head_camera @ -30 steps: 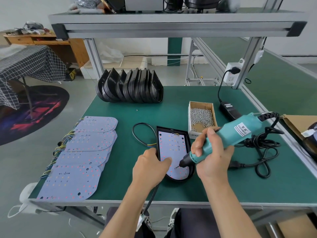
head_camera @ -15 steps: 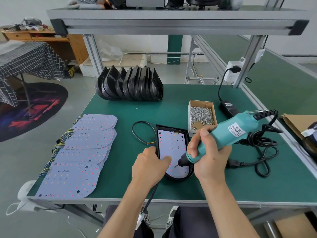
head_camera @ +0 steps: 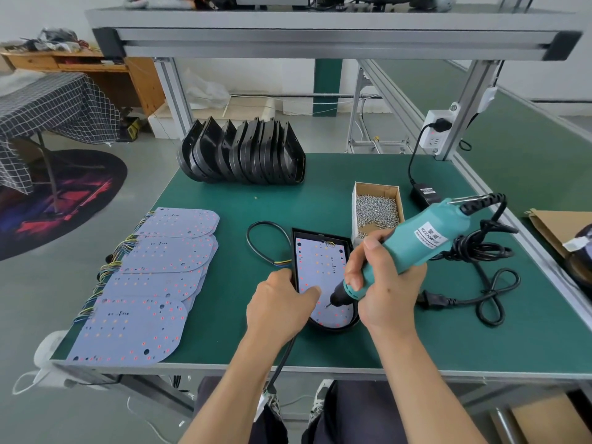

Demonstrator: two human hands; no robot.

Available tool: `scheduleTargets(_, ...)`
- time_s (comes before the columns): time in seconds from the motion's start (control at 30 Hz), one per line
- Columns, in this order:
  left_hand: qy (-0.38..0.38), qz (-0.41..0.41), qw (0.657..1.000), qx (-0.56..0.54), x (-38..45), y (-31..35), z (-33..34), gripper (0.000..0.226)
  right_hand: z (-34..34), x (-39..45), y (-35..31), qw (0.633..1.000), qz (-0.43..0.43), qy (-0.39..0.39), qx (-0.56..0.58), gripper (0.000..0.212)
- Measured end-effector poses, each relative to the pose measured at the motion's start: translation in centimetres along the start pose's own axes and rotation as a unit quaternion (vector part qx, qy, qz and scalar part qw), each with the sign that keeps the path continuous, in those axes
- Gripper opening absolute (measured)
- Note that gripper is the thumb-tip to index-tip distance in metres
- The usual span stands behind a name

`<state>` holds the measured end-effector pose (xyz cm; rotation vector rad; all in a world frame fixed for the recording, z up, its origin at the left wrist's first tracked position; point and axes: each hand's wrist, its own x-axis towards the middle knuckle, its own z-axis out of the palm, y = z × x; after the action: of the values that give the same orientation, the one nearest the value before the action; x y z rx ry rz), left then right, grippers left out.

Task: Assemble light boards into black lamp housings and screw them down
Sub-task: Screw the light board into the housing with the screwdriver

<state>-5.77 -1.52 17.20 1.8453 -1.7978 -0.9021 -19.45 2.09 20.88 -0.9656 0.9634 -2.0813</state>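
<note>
Board (head_camera: 320, 267) pinned by left hand (head_camera: 278, 307); right hand (head_camera: 389, 288) gripping driver (head_camera: 413, 245). Could slip off screw beside thumb, scratching LEDs.

One head-worn wide-angle view looks forward and down, close over the green counter (head_camera: 416, 331) and both hands.

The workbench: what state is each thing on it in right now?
Light board: seated in housing, left hand pressing it.
Black housing: flat on bench.
Screwdriver: in right hand, tip on board.
Screw box: open, partly full.
Spare housings: standing in a row.
</note>
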Motion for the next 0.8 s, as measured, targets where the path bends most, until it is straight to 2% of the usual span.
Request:
scheduleTargets(0.57, 0.005, 0.000, 1.000, 0.008, 0.03, -0.07, 0.09, 0.031, -0.16, 0.14, -0.07, 1.000, 0.003, -0.024, 0.003, 0.014)
scheduleTargets(0.7, 0.003, 0.002, 1.000, 0.013, -0.08, -0.01, 0.03, 0.032, -0.52, 0.33, -0.22, 0.998, 0.006, -0.054, 0.024, 0.009)
scheduleTargets(0.8, 0.000, -0.001, 1.000, 0.012, -0.15, 0.09, -0.01, 0.032, -0.69, 0.46, -0.22, 0.998, 0.010, -0.044, 0.037, 0.009)
